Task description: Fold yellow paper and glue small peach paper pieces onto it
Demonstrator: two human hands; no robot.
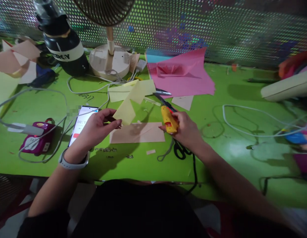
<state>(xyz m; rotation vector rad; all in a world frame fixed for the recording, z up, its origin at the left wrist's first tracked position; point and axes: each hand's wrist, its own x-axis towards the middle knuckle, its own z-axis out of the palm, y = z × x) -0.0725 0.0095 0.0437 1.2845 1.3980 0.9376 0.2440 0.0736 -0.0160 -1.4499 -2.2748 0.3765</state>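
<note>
My left hand (100, 127) pinches a folded yellow paper piece (130, 102) by its lower corner and holds it up above the green table (218, 138). My right hand (185, 130) is closed around a yellow glue gun (169, 119), whose dark nozzle points up and left toward the yellow paper. A tan paper rectangle (137, 133) lies flat on the table between both hands. A white watch sits on my left wrist.
A phone (81, 124) showing a timer lies left of my left hand, beside a magenta power bank (37, 142) with cables. Behind stand a fan base (110, 59), a dark bottle (63, 43) and pink paper sheets (183, 74). A white cable (255, 125) loops at right.
</note>
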